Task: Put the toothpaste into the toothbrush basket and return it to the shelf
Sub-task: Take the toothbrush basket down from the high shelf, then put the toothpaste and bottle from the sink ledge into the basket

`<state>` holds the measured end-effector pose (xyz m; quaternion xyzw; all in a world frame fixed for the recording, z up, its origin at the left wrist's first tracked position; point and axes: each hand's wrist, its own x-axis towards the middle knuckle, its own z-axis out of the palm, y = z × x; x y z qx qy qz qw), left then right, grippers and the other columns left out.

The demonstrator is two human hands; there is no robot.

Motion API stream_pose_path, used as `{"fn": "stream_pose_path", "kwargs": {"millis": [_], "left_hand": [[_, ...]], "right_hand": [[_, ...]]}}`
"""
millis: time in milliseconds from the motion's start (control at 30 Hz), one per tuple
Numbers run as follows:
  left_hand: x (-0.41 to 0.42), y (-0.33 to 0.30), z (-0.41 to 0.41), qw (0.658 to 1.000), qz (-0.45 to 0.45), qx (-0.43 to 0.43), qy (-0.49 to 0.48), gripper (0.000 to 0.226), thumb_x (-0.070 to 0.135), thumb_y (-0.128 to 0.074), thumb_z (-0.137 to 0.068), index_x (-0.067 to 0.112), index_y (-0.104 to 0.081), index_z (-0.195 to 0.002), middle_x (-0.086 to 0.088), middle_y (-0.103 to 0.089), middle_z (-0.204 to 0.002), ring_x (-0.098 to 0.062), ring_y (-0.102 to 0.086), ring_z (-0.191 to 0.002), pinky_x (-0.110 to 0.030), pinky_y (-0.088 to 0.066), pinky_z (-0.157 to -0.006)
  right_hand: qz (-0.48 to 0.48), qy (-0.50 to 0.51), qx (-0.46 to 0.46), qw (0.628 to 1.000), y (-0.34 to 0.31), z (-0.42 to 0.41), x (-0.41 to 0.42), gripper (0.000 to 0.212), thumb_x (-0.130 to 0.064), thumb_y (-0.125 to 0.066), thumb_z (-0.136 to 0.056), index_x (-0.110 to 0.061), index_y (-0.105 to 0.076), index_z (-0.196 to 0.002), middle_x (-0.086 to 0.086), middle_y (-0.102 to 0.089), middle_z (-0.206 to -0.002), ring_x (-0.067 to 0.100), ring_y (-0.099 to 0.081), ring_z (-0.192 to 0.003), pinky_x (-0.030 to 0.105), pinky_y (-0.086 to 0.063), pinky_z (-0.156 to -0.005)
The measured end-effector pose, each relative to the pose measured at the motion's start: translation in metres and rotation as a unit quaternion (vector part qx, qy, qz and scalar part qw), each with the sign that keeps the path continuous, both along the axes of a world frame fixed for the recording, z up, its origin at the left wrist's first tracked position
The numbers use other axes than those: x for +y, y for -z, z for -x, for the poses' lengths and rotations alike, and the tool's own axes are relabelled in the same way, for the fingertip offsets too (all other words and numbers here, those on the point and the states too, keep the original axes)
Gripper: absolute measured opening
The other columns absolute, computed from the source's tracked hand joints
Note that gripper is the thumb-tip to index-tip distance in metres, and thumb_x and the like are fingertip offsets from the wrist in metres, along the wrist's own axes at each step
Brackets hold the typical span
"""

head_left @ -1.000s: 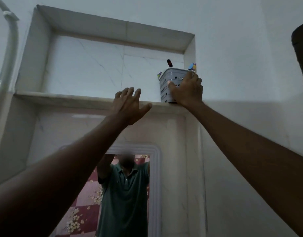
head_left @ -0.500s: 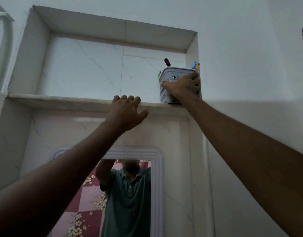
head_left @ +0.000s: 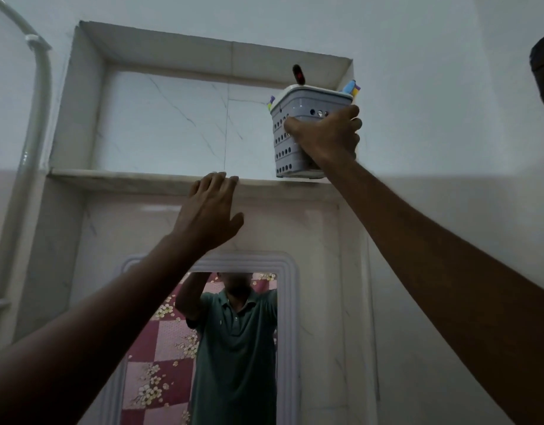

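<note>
A grey perforated toothbrush basket (head_left: 290, 130) stands at the right end of the marble shelf (head_left: 126, 176), inside a wall niche. My right hand (head_left: 329, 136) is wrapped around the basket's front and right side. A dark red-tipped handle (head_left: 298, 74) and coloured brush ends (head_left: 352, 87) stick out of its top. The toothpaste cannot be made out among them. My left hand (head_left: 210, 213) is flat with fingers together, its fingertips touching the shelf's front edge, holding nothing.
A white pipe (head_left: 34, 124) runs up the wall at the left. Below the shelf hangs a white-framed mirror (head_left: 287, 317) that reflects a person in a green shirt. A dark object (head_left: 543, 69) juts in at the right edge.
My left hand has dropped from above the shelf's edge to rest against its front lip. My right hand has stayed on the basket, which sits at the shelf's right end throughout.
</note>
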<state>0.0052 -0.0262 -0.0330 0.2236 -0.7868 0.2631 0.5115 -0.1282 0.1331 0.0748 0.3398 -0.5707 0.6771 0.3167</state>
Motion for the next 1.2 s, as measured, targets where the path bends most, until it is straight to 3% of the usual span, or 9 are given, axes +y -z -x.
{"fn": "stream_pose_path", "kwargs": {"millis": [167,433,600,700,767,867,1033,1200], "left_hand": [[0.015,0.024,-0.037,0.999,-0.036,0.000,0.001,0.075,0.045,-0.059,-0.087,0.009,-0.033,-0.148,-0.018,-0.039,-0.152,-0.035,-0.037,-0.141,-0.047,-0.029,-0.114],[0.043,0.095,-0.092,0.991,-0.124,-0.016,0.054,0.072,0.052,-0.048,-0.091,0.012,-0.035,-0.150,-0.013,-0.040,-0.154,-0.032,-0.036,-0.142,-0.048,-0.030,-0.114],[0.058,0.166,-0.122,0.979,-0.178,-0.041,0.093,0.071,0.055,-0.037,-0.084,0.010,-0.046,-0.140,-0.016,-0.057,-0.136,-0.036,-0.053,-0.121,-0.044,-0.042,-0.098],[0.059,0.217,-0.132,0.967,-0.222,-0.066,0.107,0.068,0.055,-0.041,-0.086,0.012,-0.048,-0.139,-0.014,-0.057,-0.134,-0.035,-0.053,-0.122,-0.041,-0.040,-0.099],[0.058,0.251,-0.136,0.957,-0.259,-0.088,0.100,0.075,0.060,-0.035,-0.085,0.013,-0.047,-0.141,-0.014,-0.054,-0.140,-0.032,-0.051,-0.127,-0.041,-0.040,-0.105],[0.058,0.303,-0.139,0.936,-0.320,-0.108,0.098,0.068,0.055,-0.044,-0.092,0.012,-0.043,-0.145,-0.014,-0.051,-0.144,-0.030,-0.050,-0.128,-0.042,-0.042,-0.106],[0.060,0.378,-0.135,0.909,-0.380,-0.138,0.099,0.064,0.049,-0.048,-0.090,0.010,-0.047,-0.142,-0.015,-0.055,-0.140,-0.034,-0.051,-0.128,-0.038,-0.042,-0.102],[0.070,0.452,-0.117,0.869,-0.448,-0.191,0.082,0.087,0.068,-0.026,-0.078,0.015,-0.046,-0.144,-0.013,-0.054,-0.142,-0.032,-0.050,-0.128,-0.041,-0.042,-0.106]], "right_hand": [[0.005,-0.010,0.007,1.000,0.043,-0.026,0.017,0.113,-0.054,-0.088,-0.065,-0.006,-0.029,-0.149,0.015,-0.044,-0.146,0.037,-0.049,-0.135,0.055,-0.048,-0.108],[-0.005,-0.009,0.018,1.000,0.163,-0.058,0.027,0.119,-0.055,-0.087,-0.055,-0.005,-0.031,-0.147,0.016,-0.048,-0.142,0.037,-0.055,-0.128,0.055,-0.053,-0.103],[-0.033,-0.022,0.001,0.999,0.261,-0.076,0.034,0.126,-0.073,-0.073,-0.045,-0.010,-0.033,-0.146,0.008,-0.052,-0.142,0.029,-0.060,-0.126,0.043,-0.057,-0.099],[-0.053,-0.030,-0.023,0.998,0.324,-0.084,0.038,0.123,-0.070,-0.074,-0.047,-0.008,-0.033,-0.145,0.007,-0.054,-0.142,0.027,-0.061,-0.125,0.034,-0.056,-0.098],[-0.075,-0.026,-0.042,0.996,0.364,-0.086,0.041,0.120,-0.068,-0.075,-0.048,-0.006,-0.033,-0.142,0.009,-0.054,-0.139,0.031,-0.061,-0.123,0.043,-0.057,-0.098],[-0.103,-0.012,-0.079,0.991,0.424,-0.086,0.042,0.115,-0.065,-0.073,-0.048,-0.004,-0.034,-0.137,0.012,-0.056,-0.132,0.038,-0.063,-0.117,0.051,-0.056,-0.092],[-0.133,-0.020,-0.149,0.980,0.512,-0.081,0.045,0.109,-0.059,-0.072,-0.046,-0.003,-0.035,-0.132,0.013,-0.059,-0.127,0.036,-0.064,-0.114,0.043,-0.056,-0.088],[-0.175,-0.032,-0.195,0.965,0.604,-0.070,0.044,0.110,-0.059,-0.076,-0.049,-0.002,-0.035,-0.133,0.016,-0.060,-0.127,0.038,-0.064,-0.117,0.038,-0.053,-0.089]]}}
